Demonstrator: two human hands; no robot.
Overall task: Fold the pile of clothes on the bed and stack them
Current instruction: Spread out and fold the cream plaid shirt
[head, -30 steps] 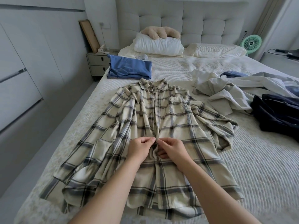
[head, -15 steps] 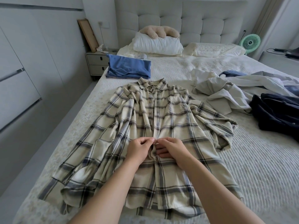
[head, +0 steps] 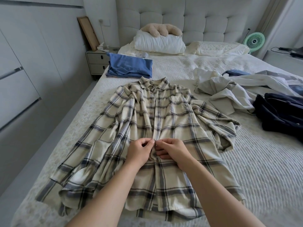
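- The plaid shirt (head: 164, 122) lay spread face up across the near half of the bed (head: 262, 169), collar toward the headboard, both sleeves flung outward and rumpled.
- The left hand (head: 139, 152) and the right hand (head: 173, 149) met at the shirt's front placket, about midway down — each pinched the fabric edge between thumb and curled fingers, the fingertips almost touching one another.
- Whether a button sat between the fingers could not be told.
- Beyond the collar, near the bed's left edge, a folded blue garment (head: 129, 65) rested flat.
- To the right of the shirt lay the unfolded pile: a crumpled white garment (head: 229, 94) just beside the shirt's right sleeve, and a dark navy garment (head: 282, 112) farther right.
- At the head of the bed a white pillow (head: 159, 42) carried a beige plush toy (head: 160, 30) — a green fan (head: 255, 40) stood beyond the bed's right corner, and a nightstand (head: 96, 61) stood at the left.
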